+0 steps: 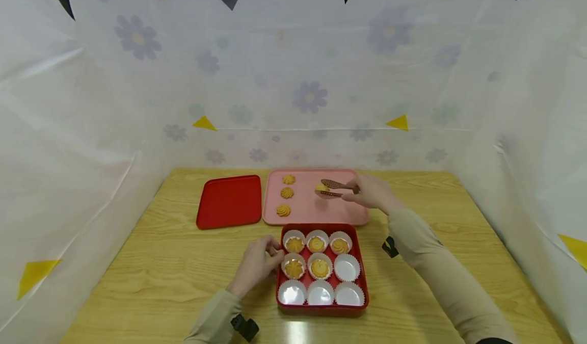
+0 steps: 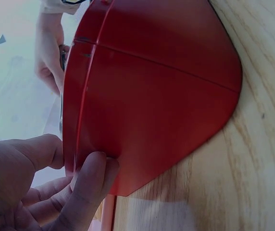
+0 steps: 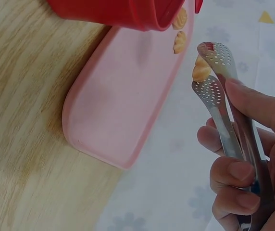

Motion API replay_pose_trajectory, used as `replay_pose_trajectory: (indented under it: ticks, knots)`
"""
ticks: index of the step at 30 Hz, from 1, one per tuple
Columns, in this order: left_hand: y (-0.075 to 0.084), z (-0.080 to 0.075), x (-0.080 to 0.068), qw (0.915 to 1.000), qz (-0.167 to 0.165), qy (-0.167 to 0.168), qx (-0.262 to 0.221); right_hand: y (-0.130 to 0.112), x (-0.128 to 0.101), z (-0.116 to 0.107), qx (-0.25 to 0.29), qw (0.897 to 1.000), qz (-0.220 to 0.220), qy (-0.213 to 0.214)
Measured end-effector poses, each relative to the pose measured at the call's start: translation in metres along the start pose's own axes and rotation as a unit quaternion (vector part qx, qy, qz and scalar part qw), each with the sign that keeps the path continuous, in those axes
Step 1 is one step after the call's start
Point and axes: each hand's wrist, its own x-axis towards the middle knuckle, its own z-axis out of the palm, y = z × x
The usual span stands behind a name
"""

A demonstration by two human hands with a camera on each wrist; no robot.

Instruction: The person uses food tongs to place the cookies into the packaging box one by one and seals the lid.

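Observation:
My right hand [image 1: 372,192] grips metal tongs [image 3: 241,130] with perforated tips. A swirled cookie [image 3: 201,70] sits between those tips, held above the pink tray [image 1: 339,214]. Three more cookies [image 1: 286,193] lie in a column on the tray's left side. Nearer to me stands a red box [image 1: 322,311] with rows of white paper cups; its back row and two cups of the middle row hold cookies [image 1: 316,243]. At the box's left side, my left hand [image 1: 258,262] holds the wall, thumb at the rim and fingertips [image 2: 90,175] against the outside.
A red lid-like tray [image 1: 231,201] lies left of the pink tray. Everything stands on a wooden table [image 1: 160,262]. White flowered sheeting [image 1: 275,79] hangs behind and on both sides, with yellow and dark triangles on it.

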Motion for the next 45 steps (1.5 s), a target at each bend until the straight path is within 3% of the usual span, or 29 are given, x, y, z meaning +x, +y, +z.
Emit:
replay_pose_trajectory:
  ticks: [13, 24, 37, 45]
  knots:
    - [0.0, -0.002, 0.0, 0.9998, -0.018, -0.006, -0.003, 0.0, -0.033, -0.003, -0.01, 0.998, -0.057, 0.025]
    - [-0.001, -0.003, -0.003, 0.9998, -0.016, -0.005, -0.004, 0.003, -0.067, -0.008, 0.012, 0.997, -0.074, 0.01]
    - [-0.002, -0.006, -0.005, 0.9998, -0.019, -0.008, -0.007, 0.005, -0.1, -0.013, -0.02, 0.994, -0.094, -0.044]
    - [-0.003, -0.006, -0.005, 0.9999, -0.013, -0.006, -0.003, 0.004, -0.102, -0.015, -0.043, 0.986, -0.147, -0.071]
